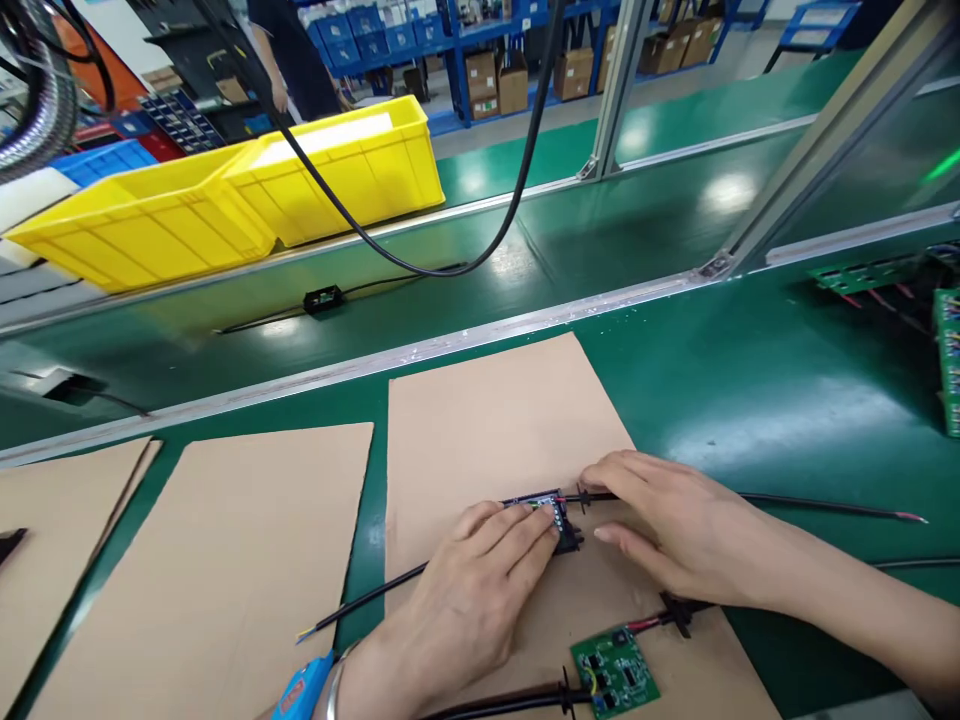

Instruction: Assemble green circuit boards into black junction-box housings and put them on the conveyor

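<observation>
My left hand (487, 570) lies over a small black plastic case (571, 538) with a circuit board inside, its fingers stretched out and pressing on it. Most of the case is hidden beneath them. From its left side runs a black cable (367, 603) with bare coloured wire ends. To the right, my right hand (675, 520) is curved over another black cable (817, 503), fingertips beside its strain relief (584, 498), thumb held apart. Below the hands lies a green circuit board (616, 672) with black cables on both sides.
Cardboard sheets (495, 420) cover parts of the green bench (720, 400). A blue-handled tool (301, 688) is by my left wrist. Yellow bins (337, 170) stand behind the metal rail (375, 358), and a black cable (525, 160) hangs in front. More circuit boards (949, 350) lie far right.
</observation>
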`<state>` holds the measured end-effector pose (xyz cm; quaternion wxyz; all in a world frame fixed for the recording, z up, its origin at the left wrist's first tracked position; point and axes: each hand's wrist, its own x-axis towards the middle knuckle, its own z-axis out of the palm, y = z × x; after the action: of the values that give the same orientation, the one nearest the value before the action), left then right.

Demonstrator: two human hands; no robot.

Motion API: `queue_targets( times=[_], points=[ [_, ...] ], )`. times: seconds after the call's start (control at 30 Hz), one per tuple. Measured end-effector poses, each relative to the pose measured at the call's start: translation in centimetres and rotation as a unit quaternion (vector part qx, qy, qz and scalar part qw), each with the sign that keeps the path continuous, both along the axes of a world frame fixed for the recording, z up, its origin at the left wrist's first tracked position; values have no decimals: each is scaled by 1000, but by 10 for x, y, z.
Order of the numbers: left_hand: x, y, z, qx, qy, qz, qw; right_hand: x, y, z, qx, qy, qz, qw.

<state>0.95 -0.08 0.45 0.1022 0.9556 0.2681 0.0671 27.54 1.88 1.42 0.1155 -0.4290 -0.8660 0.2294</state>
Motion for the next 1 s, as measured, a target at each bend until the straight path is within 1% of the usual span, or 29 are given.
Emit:
queue_targets(
  times=[0.07,0.13,0.3,0.37,0.5,0.63,0.8,0.87,1.0],
  points=[
    [1,1,-4,17,22,-6,1000,2,-1,-2,-10,-12,-20,1000],
    [2,2,-5,23,30,-3,999,0,1,-2,-20,-11,-19,1000],
    [8,2,0,10,36,7,999,-17,8,-1,-41,41,38,998],
    [10,2,2,9,39,9,999,-21,10,-3,-43,40,61,996],
    [9,3,4,6,54,9,998,-20,14,-3,-43,10,81,996],
    [8,2,3,17,70,-4,997,-19,18,3,-36,-16,103,994],
    [8,-1,-4,42,61,-21,997,-28,20,6,-18,-68,90,993],
    [9,-1,-5,32,62,-15,997,-32,20,6,-14,-93,85,992],
    [10,0,-1,-26,58,12,998,-35,18,5,-5,-127,78,989]
  ],
)
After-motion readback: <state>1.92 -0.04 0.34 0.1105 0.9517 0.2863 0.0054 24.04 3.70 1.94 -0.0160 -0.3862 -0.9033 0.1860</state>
